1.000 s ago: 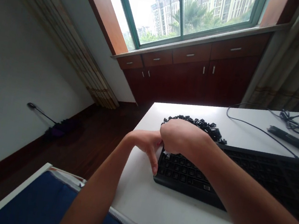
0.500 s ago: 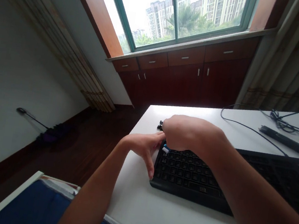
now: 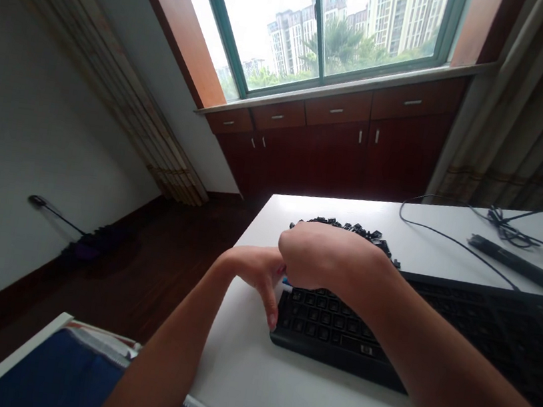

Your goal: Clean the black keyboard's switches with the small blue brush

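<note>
White desk (image 3: 308, 404), two hands at a black computer keyboard (image 3: 335, 327).
Right hand (image 3: 329, 259) cupped over the keyboard's left end, fingers hidden, hold impossible to tell; left hand (image 3: 255, 270) half-curled, holding nothing visible, fingertip on the front edge; small blue piece (image 3: 285, 281) between them; loose black keycaps (image 3: 349, 226) heaped behind, upper middle.

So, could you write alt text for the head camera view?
Seen from the person's head, the right hand sits over the left end of a black computer keyboard, the left hand at its edge, with a heap of black keycaps behind, on a white desk below a window.
</note>
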The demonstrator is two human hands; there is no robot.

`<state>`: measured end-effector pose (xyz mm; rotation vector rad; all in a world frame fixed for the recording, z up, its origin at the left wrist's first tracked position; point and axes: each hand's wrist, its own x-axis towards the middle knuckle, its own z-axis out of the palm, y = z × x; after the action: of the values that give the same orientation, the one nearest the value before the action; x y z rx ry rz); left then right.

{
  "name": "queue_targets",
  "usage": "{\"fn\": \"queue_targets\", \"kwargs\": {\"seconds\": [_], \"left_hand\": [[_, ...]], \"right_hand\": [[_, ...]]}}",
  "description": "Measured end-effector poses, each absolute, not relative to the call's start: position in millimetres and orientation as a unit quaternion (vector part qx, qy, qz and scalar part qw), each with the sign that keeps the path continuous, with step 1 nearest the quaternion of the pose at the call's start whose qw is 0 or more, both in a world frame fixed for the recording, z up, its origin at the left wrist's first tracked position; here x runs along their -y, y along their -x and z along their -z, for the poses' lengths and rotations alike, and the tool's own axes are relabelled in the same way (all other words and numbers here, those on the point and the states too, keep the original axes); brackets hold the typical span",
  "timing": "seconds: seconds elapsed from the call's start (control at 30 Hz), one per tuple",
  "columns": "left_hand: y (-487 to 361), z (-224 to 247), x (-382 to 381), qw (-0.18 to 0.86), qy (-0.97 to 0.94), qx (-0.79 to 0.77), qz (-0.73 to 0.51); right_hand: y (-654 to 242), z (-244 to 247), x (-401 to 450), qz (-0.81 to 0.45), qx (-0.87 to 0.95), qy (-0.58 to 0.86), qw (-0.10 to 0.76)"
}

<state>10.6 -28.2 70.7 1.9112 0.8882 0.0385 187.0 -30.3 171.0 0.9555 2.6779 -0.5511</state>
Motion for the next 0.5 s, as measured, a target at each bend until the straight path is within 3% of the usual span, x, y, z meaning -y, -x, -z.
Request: {"fn": "queue_targets", "kwargs": {"seconds": [0.5], "left_hand": [[-11.2, -73.2, 29.3, 0.475, -0.796, -0.373, -0.041]], "right_hand": [[-181.9, -163.9, 23.5, 0.147, -0.936, -0.289, 0.136]]}}
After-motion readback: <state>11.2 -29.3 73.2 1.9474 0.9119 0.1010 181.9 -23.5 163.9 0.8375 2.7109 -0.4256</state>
